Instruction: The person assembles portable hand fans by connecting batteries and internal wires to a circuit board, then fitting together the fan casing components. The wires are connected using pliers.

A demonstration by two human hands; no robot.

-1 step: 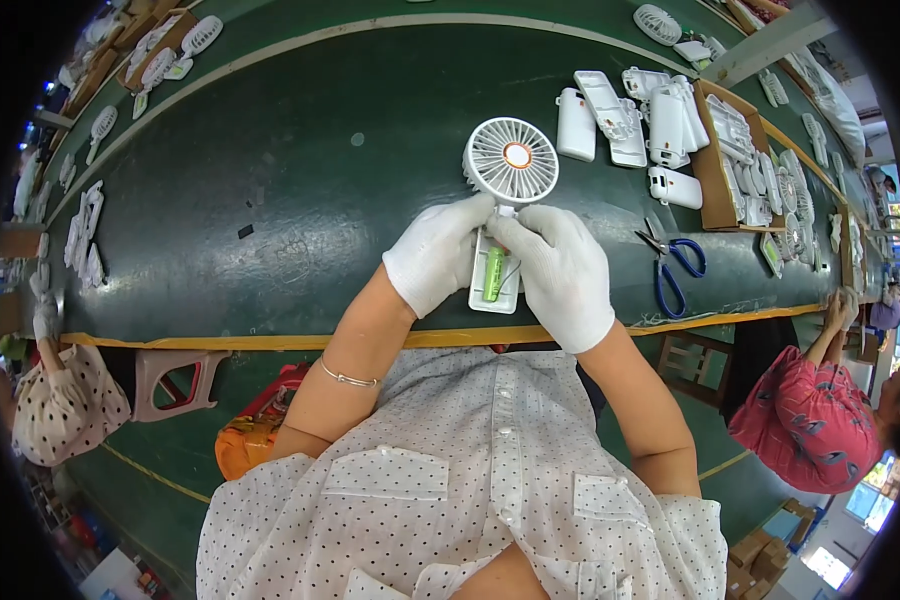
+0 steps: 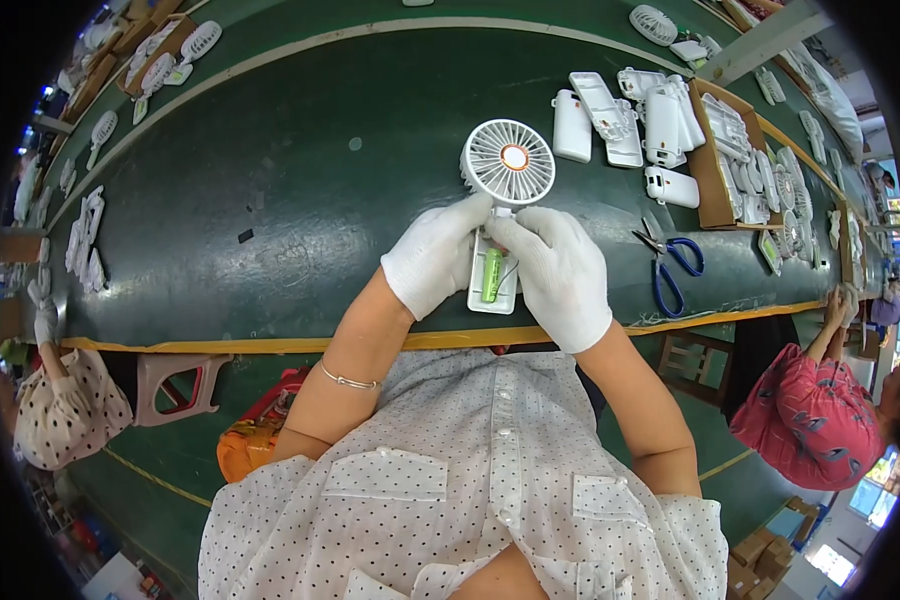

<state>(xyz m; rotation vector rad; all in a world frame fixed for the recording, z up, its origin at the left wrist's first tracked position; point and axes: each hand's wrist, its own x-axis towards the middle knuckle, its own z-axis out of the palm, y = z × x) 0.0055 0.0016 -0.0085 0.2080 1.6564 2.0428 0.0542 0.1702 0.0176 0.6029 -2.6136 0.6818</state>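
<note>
A small white handheld fan (image 2: 495,185) with an orange-ringed hub lies head-away in front of me, between my white-gloved hands. Its handle shell (image 2: 505,300) is uncovered and shows a green battery cell (image 2: 491,275) with a dark thin wire beside it. My left hand (image 2: 430,255) grips the upper handle from the left, just below the fan head. From the right, my right hand (image 2: 565,280) closes over the same neck area, thumb pressed toward the handle. Both sets of fingertips partly cover the neck, so what they touch inside the shell is hidden.
Blue-handled pliers (image 2: 665,268) lie right of my hands. Beyond them are white handle shells (image 2: 572,125) and a cardboard box (image 2: 712,190) of white parts. More white pieces (image 2: 85,240) lie far left. People sit at both sides; a yellow-edged rim (image 2: 270,344) bounds the green table.
</note>
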